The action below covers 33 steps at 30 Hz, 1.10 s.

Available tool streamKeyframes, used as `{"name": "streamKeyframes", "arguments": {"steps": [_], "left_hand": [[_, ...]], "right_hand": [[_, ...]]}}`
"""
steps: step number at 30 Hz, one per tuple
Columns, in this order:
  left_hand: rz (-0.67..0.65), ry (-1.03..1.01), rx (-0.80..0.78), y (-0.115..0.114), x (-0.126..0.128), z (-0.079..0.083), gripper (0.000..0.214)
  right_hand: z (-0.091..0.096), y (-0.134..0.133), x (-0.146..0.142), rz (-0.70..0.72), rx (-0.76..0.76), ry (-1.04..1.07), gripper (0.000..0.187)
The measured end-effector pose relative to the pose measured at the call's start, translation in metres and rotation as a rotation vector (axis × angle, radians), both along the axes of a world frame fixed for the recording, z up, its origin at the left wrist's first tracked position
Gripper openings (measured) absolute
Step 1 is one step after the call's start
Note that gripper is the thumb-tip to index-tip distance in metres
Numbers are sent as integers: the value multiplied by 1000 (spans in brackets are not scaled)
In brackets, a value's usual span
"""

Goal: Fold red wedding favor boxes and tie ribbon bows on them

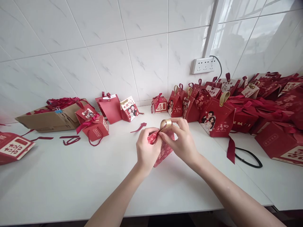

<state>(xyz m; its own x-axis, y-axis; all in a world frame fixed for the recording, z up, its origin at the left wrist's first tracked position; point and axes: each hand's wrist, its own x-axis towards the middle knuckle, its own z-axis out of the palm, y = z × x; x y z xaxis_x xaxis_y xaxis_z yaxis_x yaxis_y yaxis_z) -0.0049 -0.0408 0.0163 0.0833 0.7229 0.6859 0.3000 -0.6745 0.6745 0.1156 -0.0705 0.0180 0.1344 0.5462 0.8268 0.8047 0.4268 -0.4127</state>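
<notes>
A red patterned gift box (165, 155) stands on the white table in front of me, partly covered by both hands. A gold ribbon loop (166, 123) rises from its top. My left hand (148, 151) is closed around the upper left of the box, its thumb and fingertips near the base of the loop. From the right, my right hand (181, 138) pinches the ribbon and the box's top edge, fingers bent over it. The exact fastening between the fingertips is hidden. A scrap of dark red ribbon (139, 127) lies behind the hands.
Several finished red boxes (216, 116) crowd the right side. At left, a cardboard box (50, 121) holds red ribbons, with a red box (96, 130) beside it. A black loop (251, 162) lies at right. A power strip (204, 65) is on the tiled wall.
</notes>
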Motion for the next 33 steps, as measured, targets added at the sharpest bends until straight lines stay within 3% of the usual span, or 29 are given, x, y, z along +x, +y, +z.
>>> {"name": "streamKeyframes", "arguments": {"steps": [7,16,33], "left_hand": [[2,5,-48,-1,-1,0,8],[-4,-14,5,1,-1,-2,10],[2,-11,30,0,0,-2,8]], "right_hand": [[-1,-1,-3,-8,16,19,5],[-5,1,-2,-2,47,20,5],[-1,-3,-6,26,-23,149,6]]}}
